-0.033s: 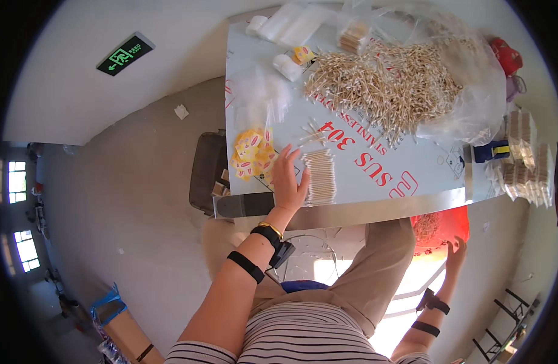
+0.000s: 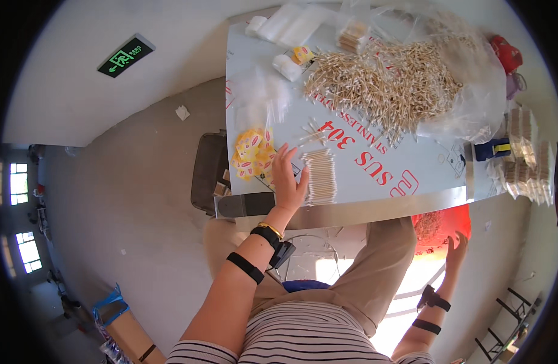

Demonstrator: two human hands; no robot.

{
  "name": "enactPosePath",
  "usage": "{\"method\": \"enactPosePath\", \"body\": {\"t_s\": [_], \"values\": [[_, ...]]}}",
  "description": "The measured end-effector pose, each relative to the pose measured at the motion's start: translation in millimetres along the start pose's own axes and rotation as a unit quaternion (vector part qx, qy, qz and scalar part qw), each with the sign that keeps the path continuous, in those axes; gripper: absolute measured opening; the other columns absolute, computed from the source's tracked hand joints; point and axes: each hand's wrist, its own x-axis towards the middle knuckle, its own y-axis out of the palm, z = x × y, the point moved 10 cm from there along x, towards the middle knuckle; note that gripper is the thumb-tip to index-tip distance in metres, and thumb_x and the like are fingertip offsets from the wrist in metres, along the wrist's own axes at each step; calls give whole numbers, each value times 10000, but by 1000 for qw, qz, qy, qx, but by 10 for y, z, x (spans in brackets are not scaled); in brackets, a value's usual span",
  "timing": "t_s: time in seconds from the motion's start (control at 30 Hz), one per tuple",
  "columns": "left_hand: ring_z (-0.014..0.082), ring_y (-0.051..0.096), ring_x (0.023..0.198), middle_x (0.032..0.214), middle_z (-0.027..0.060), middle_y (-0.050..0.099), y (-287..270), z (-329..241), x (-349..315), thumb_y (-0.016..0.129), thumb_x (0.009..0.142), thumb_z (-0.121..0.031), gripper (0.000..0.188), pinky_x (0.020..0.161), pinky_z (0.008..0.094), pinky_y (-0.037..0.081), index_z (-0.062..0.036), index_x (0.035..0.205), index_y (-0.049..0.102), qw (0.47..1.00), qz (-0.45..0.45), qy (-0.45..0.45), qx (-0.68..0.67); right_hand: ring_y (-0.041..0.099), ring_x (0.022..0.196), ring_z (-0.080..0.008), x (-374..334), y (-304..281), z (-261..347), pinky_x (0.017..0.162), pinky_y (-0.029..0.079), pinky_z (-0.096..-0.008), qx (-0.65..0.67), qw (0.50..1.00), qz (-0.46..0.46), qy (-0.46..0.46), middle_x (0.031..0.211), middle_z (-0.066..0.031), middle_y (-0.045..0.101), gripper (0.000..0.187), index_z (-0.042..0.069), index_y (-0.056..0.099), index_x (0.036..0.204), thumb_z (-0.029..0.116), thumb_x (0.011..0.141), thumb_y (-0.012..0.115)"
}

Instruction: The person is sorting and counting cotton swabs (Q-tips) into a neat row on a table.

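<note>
Cotton swabs (image 2: 320, 176) lie side by side in a neat row at the table's front edge. My left hand (image 2: 287, 184) rests against the row's left side, fingers stretched out and open, with nothing seen in it. Several loose swabs (image 2: 313, 133) lie just beyond the row. Left of the hand is a heap of small yellow-and-white paper labels (image 2: 250, 151). My right hand (image 2: 455, 250) hangs below the table's right side, fingers apart, beside a red bag (image 2: 460, 223) with swabs inside. A large pile of swabs (image 2: 382, 82) covers the table's far side.
Clear plastic bags (image 2: 261, 97) lie behind the labels, near a white roll (image 2: 287, 67). Packed swab bundles (image 2: 524, 164) are stacked off the table's right end. A dark bin (image 2: 204, 173) stands under the left edge. The metal table edge (image 2: 382, 209) runs above my lap.
</note>
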Motion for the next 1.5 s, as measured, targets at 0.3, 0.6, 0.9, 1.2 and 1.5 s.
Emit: {"method": "enactPosePath", "body": {"t_s": [0.3, 0.6, 0.9, 1.2, 1.5], "values": [[321, 534, 1187, 1243, 95, 571, 136, 126, 669, 825, 801, -167, 472, 1003, 470, 408, -140, 1228, 625, 989, 96, -1, 110, 685, 949, -298, 490, 984, 3505, 851, 543, -391, 273, 926, 112, -236, 1022, -137, 706, 207, 22, 722, 1098, 14, 891, 722], [266, 592, 1071, 1007, 26, 622, 354, 45, 901, 850, 776, -184, 207, 969, 423, 408, -149, 931, 716, 971, 187, 47, 139, 657, 996, -358, 855, 1760, 4661, 870, 540, -451, 263, 889, 150, -342, 998, -138, 707, 159, 42, 731, 1041, 39, 896, 666], [247, 610, 1032, 967, 12, 661, 281, 196, 866, 842, 786, -203, 143, 996, 410, 372, -131, 871, 753, 981, 176, 22, 83, 657, 1000, -357, 957, 2067, 4817, 877, 537, -467, 218, 899, 187, -332, 1000, -154, 697, 107, 48, 743, 973, 45, 904, 660], [243, 604, 1021, 962, 12, 654, 228, 210, 852, 833, 790, -195, 126, 965, 409, 377, -140, 874, 757, 978, 181, 27, 100, 685, 1015, -355, 930, 2487, 4951, 889, 569, -445, 79, 924, 219, -304, 1026, -155, 702, 160, 98, 777, 892, 240, 819, 786], [257, 607, 1040, 963, 15, 652, 215, 448, 838, 829, 802, -220, 112, 983, 448, 386, -158, 873, 768, 968, 231, -51, 89, 672, 1024, -346, 1048, 2307, 4908, 885, 564, -466, 67, 941, 193, -269, 1017, -135, 693, 147, 108, 757, 882, 206, 794, 822]]}}
